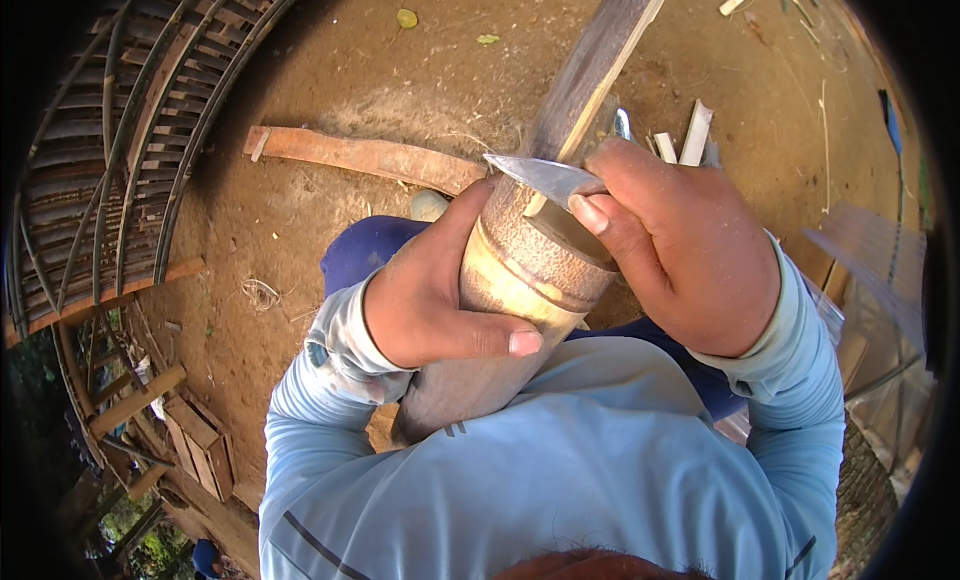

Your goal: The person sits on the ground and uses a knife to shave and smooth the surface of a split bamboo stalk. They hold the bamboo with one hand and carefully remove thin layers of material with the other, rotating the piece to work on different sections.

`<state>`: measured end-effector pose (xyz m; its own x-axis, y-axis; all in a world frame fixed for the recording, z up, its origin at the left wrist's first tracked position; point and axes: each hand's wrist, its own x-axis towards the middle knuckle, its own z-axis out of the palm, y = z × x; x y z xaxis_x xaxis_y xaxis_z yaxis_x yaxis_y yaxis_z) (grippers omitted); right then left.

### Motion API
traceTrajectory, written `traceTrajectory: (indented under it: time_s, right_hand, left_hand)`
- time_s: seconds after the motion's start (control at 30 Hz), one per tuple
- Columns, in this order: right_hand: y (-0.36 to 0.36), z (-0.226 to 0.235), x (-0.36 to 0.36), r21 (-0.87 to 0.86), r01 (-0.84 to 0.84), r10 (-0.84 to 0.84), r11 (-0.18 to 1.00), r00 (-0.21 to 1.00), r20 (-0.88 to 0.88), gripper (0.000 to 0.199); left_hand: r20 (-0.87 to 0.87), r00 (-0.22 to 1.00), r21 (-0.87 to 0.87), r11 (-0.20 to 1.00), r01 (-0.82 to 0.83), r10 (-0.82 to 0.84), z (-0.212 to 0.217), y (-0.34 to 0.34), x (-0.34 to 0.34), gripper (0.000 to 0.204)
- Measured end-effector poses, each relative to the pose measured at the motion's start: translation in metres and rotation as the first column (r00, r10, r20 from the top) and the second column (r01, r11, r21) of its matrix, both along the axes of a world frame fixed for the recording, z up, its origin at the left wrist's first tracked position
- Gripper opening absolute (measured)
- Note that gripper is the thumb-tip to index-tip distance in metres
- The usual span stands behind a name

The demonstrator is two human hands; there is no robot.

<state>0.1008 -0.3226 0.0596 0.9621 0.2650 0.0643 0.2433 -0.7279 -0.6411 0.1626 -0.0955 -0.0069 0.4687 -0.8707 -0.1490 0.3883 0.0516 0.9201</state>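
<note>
A thick bamboo section [520, 270] leans from my lap up and away, its lower end against my shirt. A pale, scraped band runs round it near the node ring. My left hand [430, 275] is wrapped round its left side, thumb lying across the front. In my right hand [690, 240] is a knife [540, 177], gripped close to the blade, with the thumb pressed by the blade's base. The blade points left across the bamboo's far end. The knife's handle is hidden in my fist.
Beyond the bamboo, a dark plank [595, 75] stretches away. A reddish-brown board [370, 158] lies on the dirt floor, with pale offcuts [697, 132] to the right. A slatted bamboo structure [130, 130] fills the upper left; clear plastic sheeting [880, 270] hangs right.
</note>
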Motion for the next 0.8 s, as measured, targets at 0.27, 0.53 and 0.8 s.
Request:
traceTrajectory:
  time_s: [0.27, 0.53, 0.8]
  right_hand:
    - [0.004, 0.009, 0.018, 0.008, 0.24, -0.234, 0.971, 0.936, 0.264, 0.026]
    - [0.009, -0.007, 0.005, 0.011, 0.156, -0.156, 0.988, 0.98, 0.123, 0.021]
    - [0.002, -0.003, 0.005, 0.013, 0.062, -0.063, 0.998, 0.997, 0.04, 0.018]
  left_hand:
    - [-0.047, 0.998, 0.064, 0.997, -0.05, 0.053, 0.011, -0.003, -0.003, 0.116]
    - [0.05, 0.999, -0.021, 1.0, 0.005, -0.004, 0.0, 0.003, 0.002, 0.108]
    - [0.0, 1.0, 0.095, 0.995, -0.029, 0.03, 0.006, 0.001, 0.0, 0.114]
